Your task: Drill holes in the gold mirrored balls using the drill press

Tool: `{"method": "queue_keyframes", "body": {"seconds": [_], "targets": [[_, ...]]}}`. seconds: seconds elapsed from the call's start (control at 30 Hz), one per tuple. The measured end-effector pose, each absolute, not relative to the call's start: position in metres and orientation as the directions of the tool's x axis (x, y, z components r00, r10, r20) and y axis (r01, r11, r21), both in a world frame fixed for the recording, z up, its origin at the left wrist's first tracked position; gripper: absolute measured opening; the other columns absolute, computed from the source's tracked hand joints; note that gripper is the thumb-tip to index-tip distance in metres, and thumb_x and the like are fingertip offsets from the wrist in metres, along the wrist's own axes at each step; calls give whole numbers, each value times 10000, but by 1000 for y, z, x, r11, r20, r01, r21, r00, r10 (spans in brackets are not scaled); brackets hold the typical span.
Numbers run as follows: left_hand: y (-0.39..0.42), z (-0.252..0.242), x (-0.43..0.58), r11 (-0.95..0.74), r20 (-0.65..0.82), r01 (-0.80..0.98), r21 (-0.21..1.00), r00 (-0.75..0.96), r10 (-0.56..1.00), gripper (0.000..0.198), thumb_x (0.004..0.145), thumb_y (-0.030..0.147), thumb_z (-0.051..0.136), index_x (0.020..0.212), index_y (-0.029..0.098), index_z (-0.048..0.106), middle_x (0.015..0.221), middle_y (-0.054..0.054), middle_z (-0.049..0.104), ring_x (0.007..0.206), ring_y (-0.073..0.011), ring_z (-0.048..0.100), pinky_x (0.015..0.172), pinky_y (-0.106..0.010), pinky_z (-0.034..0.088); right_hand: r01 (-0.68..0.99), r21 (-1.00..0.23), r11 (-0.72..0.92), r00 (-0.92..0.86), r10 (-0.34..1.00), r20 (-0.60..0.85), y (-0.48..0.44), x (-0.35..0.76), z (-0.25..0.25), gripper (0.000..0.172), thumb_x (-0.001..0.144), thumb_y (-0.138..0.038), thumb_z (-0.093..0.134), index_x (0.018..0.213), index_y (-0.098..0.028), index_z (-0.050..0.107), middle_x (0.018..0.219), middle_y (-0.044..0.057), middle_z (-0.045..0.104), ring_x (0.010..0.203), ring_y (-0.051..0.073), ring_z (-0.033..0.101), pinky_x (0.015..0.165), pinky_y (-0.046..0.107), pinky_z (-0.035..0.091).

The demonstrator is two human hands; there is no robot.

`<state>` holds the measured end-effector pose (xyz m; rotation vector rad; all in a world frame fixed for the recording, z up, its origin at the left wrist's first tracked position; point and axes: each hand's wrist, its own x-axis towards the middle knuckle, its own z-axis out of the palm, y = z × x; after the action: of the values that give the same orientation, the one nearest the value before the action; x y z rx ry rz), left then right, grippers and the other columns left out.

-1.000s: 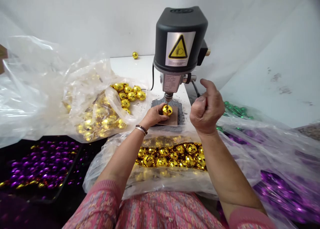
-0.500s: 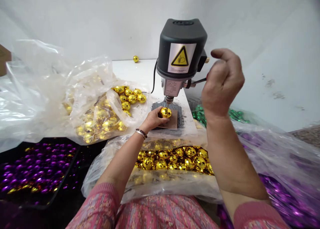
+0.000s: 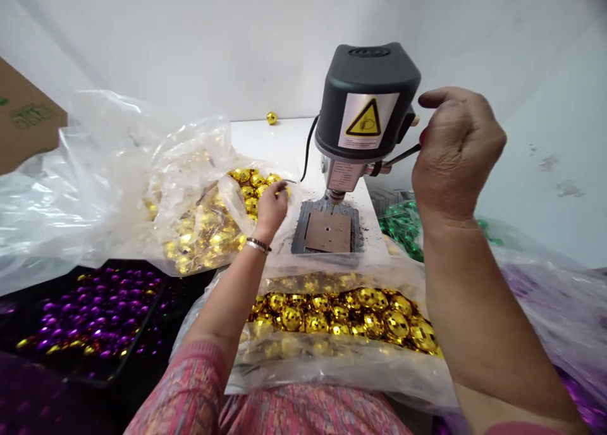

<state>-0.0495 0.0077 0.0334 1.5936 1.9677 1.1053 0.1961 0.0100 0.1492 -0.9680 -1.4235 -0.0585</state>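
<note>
My left hand (image 3: 271,206) is curled at the mouth of the clear bag of gold faceted balls (image 3: 203,223) on the left, with a gold ball (image 3: 284,191) showing at its fingertips. My right hand (image 3: 455,150) is raised and closed round the lever (image 3: 401,157) of the small black drill press (image 3: 367,100). The bit is up, and the brown plate (image 3: 328,231) beneath it is bare, with a hole in its middle. A second open bag of gold balls (image 3: 332,312) lies in front of me, between my arms.
A black tray of purple balls (image 3: 85,308) sits low on the left. Green balls (image 3: 398,223) and a bag of purple ones (image 3: 569,308) lie on the right. One gold ball (image 3: 271,117) rests at the table's back. A cardboard box (image 3: 23,119) stands far left.
My left hand has left the drill plate and moved left to the bag, and the gold ball is gone from under the bit. My right hand rose with the lever.
</note>
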Motion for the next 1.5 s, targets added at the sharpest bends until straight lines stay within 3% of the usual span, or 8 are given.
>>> {"method": "queue_keyframes", "body": {"seconds": [0.13,0.23,0.37,0.53,0.73,0.93,1.1,1.5], "targets": [[52,25,-69,268,66,739,618,-389,919,432,900,159,616,1324,75,623,1319,-229,676,1232,-309,641,1069,-402,464,574,-505,645,203,486,850,5,195,148,469,1011,-404,341,1076,-162,738,920,9,727,847,88,681,811,285,514],[62,13,-68,257,13,811,525,-310,951,536,848,205,693,1370,128,600,1340,-237,649,1218,-354,642,1018,-436,480,576,-528,624,232,495,838,1,190,149,462,1007,-376,334,1066,-163,739,912,9,734,818,83,669,800,271,506],[60,-3,-63,198,-22,877,439,-210,978,591,918,235,574,1504,212,497,1388,-234,597,1159,-370,655,959,-460,479,580,-564,588,281,506,816,-4,184,153,438,990,-326,353,1040,-135,743,881,44,737,770,94,654,780,266,504],[57,-5,-64,131,75,796,591,-216,973,587,807,205,678,1387,183,594,1142,-168,656,1005,-289,651,942,-393,492,587,-569,576,275,519,809,-4,182,152,443,984,-321,337,1056,-141,736,902,63,734,783,101,641,819,266,513],[19,29,-76,-9,90,358,934,-211,973,587,764,275,651,1336,172,568,959,-34,647,807,-152,614,750,-270,546,555,-575,601,297,502,812,-2,181,150,440,983,-353,338,998,-156,730,862,64,738,659,86,550,767,240,506],[-27,38,-56,-75,-16,379,922,231,973,739,704,315,781,1367,186,481,889,-3,656,729,-122,599,684,-248,505,550,-603,577,270,561,783,-3,183,150,348,1013,-343,368,995,-181,676,930,57,720,782,92,608,841,244,508],[-23,15,-33,-76,-44,548,833,203,978,531,739,323,769,1206,150,584,823,1,650,734,-130,591,673,-247,486,588,-581,563,216,582,784,-5,185,149,375,1036,-350,319,1005,-197,660,895,20,669,816,92,628,830,244,496],[-5,4,-26,-101,-24,561,822,212,977,430,773,438,741,1119,182,735,916,-53,754,884,-205,668,831,-302,541,622,-656,427,278,663,695,-15,178,162,259,1018,-289,438,963,-212,679,907,-14,708,798,75,589,804,191,464]]}}
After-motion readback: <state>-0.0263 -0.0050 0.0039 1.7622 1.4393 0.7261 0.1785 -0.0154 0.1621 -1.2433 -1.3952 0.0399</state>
